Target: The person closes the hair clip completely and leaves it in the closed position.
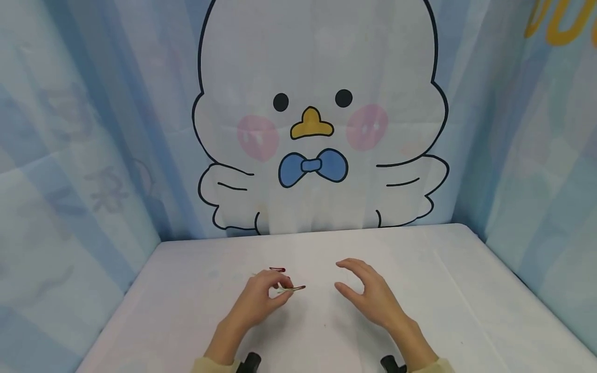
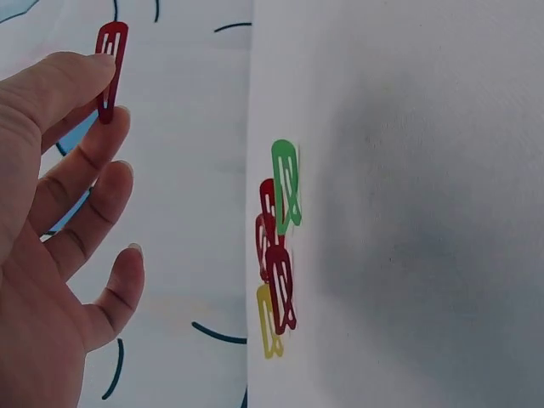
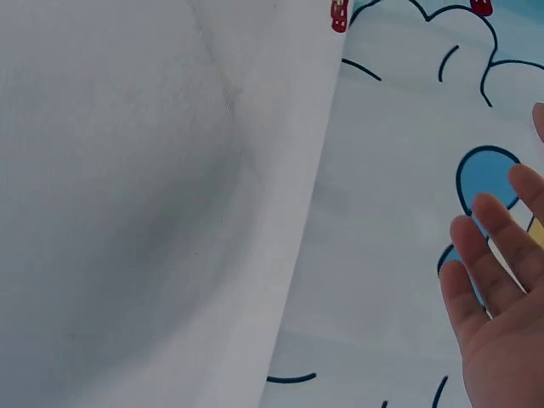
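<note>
In the head view, the backdrop [image 1: 312, 62] hangs behind the bench [image 1: 322, 311]. In the left wrist view, hair clips [image 2: 280, 259] lie overlapping on the bench at centre, right of the left hand [image 2: 32, 255].

Partial yellow lettering [image 1: 562, 39], upper right of the head view; no complete word legible.
Thick strokes are printed on the right-hand cloth wall [image 1: 541, 171] and are cropped by the top and right edges of the frame. The middle one is shaped like a U; with its top cut off, the letter cannot be confirmed. A narrower curved stroke is seen to its left, and only a sliver of another is shown at the right edge. On the left-hand cloth wall [image 1: 28, 140], faint marks [image 1: 108, 196] resembling a written character are noted at middle left, with paler marks [image 1: 67, 111] above; both are too blurred to be read.
</note>
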Demonstrator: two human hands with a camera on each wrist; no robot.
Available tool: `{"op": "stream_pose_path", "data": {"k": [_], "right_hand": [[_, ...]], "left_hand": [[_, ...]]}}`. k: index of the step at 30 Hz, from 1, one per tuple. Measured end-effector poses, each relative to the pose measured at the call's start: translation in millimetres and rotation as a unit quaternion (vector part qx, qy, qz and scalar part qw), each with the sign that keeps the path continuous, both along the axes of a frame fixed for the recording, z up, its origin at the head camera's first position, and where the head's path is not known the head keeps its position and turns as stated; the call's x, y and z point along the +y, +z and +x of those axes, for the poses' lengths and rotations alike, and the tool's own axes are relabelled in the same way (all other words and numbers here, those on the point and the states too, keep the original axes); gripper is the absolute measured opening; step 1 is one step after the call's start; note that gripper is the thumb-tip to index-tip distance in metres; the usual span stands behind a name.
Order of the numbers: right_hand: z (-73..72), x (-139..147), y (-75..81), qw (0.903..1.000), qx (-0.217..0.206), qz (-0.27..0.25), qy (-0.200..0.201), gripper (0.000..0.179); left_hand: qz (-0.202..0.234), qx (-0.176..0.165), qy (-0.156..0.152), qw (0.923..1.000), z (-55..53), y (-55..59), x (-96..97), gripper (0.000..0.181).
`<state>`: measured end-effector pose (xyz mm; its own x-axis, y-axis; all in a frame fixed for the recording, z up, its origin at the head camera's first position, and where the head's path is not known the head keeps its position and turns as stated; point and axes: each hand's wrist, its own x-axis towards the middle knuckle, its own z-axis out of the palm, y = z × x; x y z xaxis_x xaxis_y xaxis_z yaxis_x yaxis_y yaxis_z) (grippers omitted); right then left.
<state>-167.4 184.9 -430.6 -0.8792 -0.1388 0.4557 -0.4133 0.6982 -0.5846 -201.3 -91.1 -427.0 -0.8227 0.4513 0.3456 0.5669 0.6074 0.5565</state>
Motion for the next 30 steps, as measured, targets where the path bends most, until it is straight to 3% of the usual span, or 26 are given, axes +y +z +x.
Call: {"op": "stream_pose_path", "data": {"k": [11,19,25,30], "right_hand": [[-2.2,-15,-1.4,0.9974,0.026,-0.041,0.054,0.036],[-4.1,-25,-5.6,0.9893,0.025,-0.074,0.123,0.025],[-2.1,-28,-7.0,0.9829,0.018,-0.097,0.155,0.009],[-1.5,-29,-7.1,0.9799,0.023,-0.111,0.164,0.008]], "left_hand": [[0.012,0.003,-0.012,0.9999,4.3,2.9,13.3,0.01],[0.027,0.017,-0.028,0.9991,7.6,2.6,19.5,0.011],[0.043,-0.021,-0.048,0.9977,8.5,2.1,26.6,0.01],[0.044,-0.046,-0.05,0.9967,8.8,2.5,30.3,0.009]]}}
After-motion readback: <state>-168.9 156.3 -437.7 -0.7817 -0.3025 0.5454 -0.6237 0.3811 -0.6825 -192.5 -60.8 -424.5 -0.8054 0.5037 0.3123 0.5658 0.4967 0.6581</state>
